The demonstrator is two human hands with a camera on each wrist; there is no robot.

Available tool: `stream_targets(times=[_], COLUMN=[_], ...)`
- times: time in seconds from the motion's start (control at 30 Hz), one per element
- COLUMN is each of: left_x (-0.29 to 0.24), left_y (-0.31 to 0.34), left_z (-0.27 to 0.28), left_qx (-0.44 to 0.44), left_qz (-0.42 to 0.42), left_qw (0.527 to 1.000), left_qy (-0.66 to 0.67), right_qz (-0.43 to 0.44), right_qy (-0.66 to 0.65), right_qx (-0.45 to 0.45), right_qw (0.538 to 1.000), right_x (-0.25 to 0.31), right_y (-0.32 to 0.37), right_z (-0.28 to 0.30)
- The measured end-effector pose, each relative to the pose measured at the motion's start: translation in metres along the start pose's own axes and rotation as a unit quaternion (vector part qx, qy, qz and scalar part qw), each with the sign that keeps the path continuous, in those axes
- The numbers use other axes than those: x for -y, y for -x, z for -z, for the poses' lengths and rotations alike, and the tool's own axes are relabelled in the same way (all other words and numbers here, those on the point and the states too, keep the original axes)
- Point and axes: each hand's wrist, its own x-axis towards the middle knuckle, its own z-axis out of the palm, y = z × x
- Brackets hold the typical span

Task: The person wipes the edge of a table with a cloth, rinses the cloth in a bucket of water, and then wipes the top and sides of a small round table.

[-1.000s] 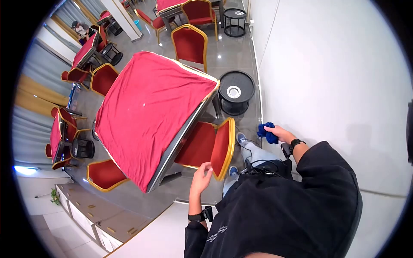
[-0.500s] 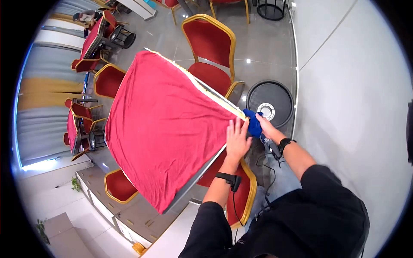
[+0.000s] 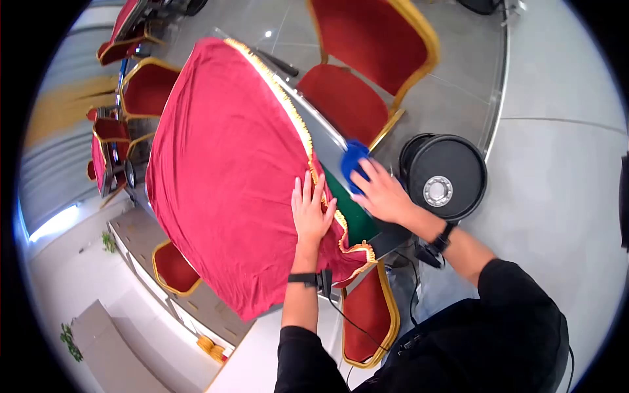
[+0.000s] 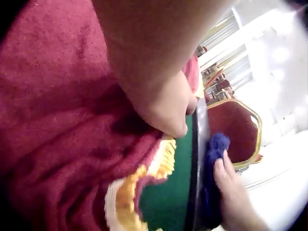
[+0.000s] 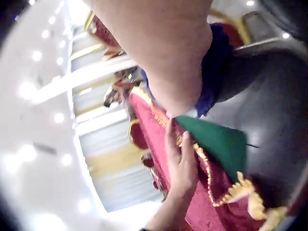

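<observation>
Landmark: one table [image 3: 394,237], dark-rimmed, with a green playing surface [image 3: 354,216].

Item: red cover [image 3: 229,170], gold-fringed edge. Wrinkled; spread over most of the table, its fringe drawn back from the rim so that a wedge of green shows.

Item: blue cloth [image 3: 354,160], bunched. Lies on the table's dark rim, beside the green wedge.

Item: left hand [image 3: 311,219]. Rests palm down on the red cover at the table's fringed side; fingers extended and slightly apart, thumb out.

Item: right hand [image 3: 386,196]. Reaches over the table's rim and presses the blue cloth; fingers apart, laid over it rather than clamped round it.

Item: two wristbands, black, each carrying a small device; one on each wrist, near the table.

Item: round black stand [image 3: 465,164], beside the table's corner, bearing a silver dish [image 3: 438,190].

Item: two red chairs, gold-framed; one [image 3: 377,39] along the table's rim beyond the blue cloth, one [image 3: 370,318] on the person's side of the table.
</observation>
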Motion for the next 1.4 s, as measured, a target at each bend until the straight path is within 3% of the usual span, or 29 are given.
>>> stream_targets(times=[0.03,0.07,0.17,0.3,0.37,0.43,0.53,0.63,0.67,0.7,0.8,0.93,1.03,1.13,1.23,1.3,1.4], left_x=[0.017,0.038,0.064,0.060,0.058,0.057,0.060,0.058,0.058,0.059,0.057,0.054,0.049,0.035,0.000,-0.008,-0.008], left_y=[-0.004,0.002,0.036,0.033,0.038,0.033,0.037,0.035,0.035,0.035,0.037,0.039,0.048,0.047,0.069,0.094,0.124], left_z=[-0.005,-0.016,-0.035,-0.036,-0.032,-0.030,-0.031,-0.029,-0.027,-0.027,-0.023,-0.018,-0.016,-0.008,0.013,-0.007,-0.016], left_qx=[0.029,-0.009,-0.162,-0.152,-0.139,-0.129,-0.126,-0.138,-0.141,-0.146,-0.155,-0.177,-0.191,-0.220,-0.058,-0.064,-0.062], left_qz=[0.008,0.056,0.295,0.372,0.398,0.412,0.422,0.416,0.418,0.416,0.414,0.402,0.374,0.317,0.153,0.165,0.195], left_qw=[0.999,0.995,0.939,0.913,0.905,0.900,0.896,0.897,0.896,0.896,0.896,0.898,0.908,0.922,0.986,0.983,0.979], left_qy=[-0.038,-0.082,-0.072,-0.075,-0.061,-0.055,-0.056,-0.057,-0.057,-0.055,-0.046,-0.024,0.000,0.038,0.026,0.047,0.014], right_qz=[0.028,0.035,0.087,0.094,0.122,0.129,0.146,0.156,0.120,0.099,-0.012,-0.017,-0.066,-0.077,-0.089,-0.031,-0.038], right_qy=[0.065,0.131,0.235,0.253,0.269,0.224,0.157,0.230,0.135,0.151,0.140,0.188,0.170,0.177,0.147,0.136,0.152], right_qx=[-0.005,-0.039,-0.091,-0.134,-0.200,-0.158,-0.177,-0.209,-0.175,-0.194,-0.178,-0.129,-0.104,-0.136,-0.135,-0.154,-0.126], right_qw=[0.997,0.990,0.964,0.953,0.934,0.953,0.961,0.938,0.968,0.964,0.974,0.974,0.978,0.972,0.976,0.978,0.980], right_x=[0.010,0.026,0.036,0.036,0.038,0.046,0.038,0.035,0.035,0.026,0.035,0.048,0.050,0.043,0.051,0.046,0.055], right_y=[-0.041,-0.082,-0.219,-0.362,-0.386,-0.393,-0.404,-0.390,-0.374,-0.358,-0.250,-0.081,-0.003,-0.004,0.001,-0.001,-0.003], right_z=[-0.010,-0.022,-0.062,-0.083,-0.082,-0.061,-0.052,-0.047,-0.049,-0.051,-0.042,-0.034,-0.031,-0.040,-0.034,-0.034,-0.026])
